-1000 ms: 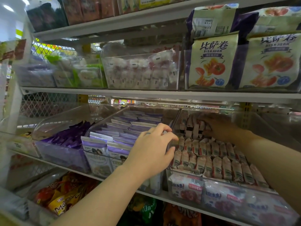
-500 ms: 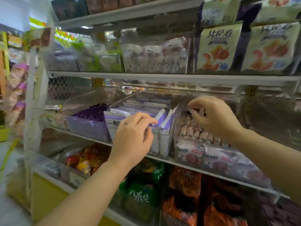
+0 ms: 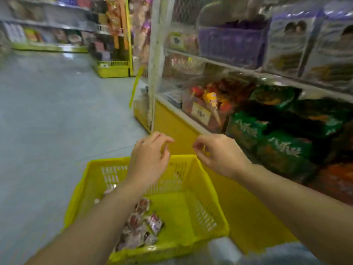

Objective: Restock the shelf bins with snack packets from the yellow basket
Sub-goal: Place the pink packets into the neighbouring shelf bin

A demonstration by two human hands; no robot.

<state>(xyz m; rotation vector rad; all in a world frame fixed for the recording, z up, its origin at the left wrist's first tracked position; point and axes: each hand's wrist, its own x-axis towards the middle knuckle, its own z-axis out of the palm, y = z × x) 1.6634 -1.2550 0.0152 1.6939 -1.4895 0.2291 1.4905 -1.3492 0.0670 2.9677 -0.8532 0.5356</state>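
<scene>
While a few snack packets (image 3: 142,224) lay in the yellow basket (image 3: 193,222) on the floor (image 3: 47,121), near the shelf's yellow base (image 3: 238,205), the left hand (image 3: 148,161) and right hand (image 3: 219,155) hovered above, fingers loosely curled, holding nothing.

Even, bright indoor light, with a pale glare patch on the grey floor far beyond the left hand (image 3: 148,161). Motion blur smears everything. Clear plastic shelf bins (image 3: 200,104) beyond the right hand (image 3: 219,155) glint. Edges bow outward with wide-angle distortion.
</scene>
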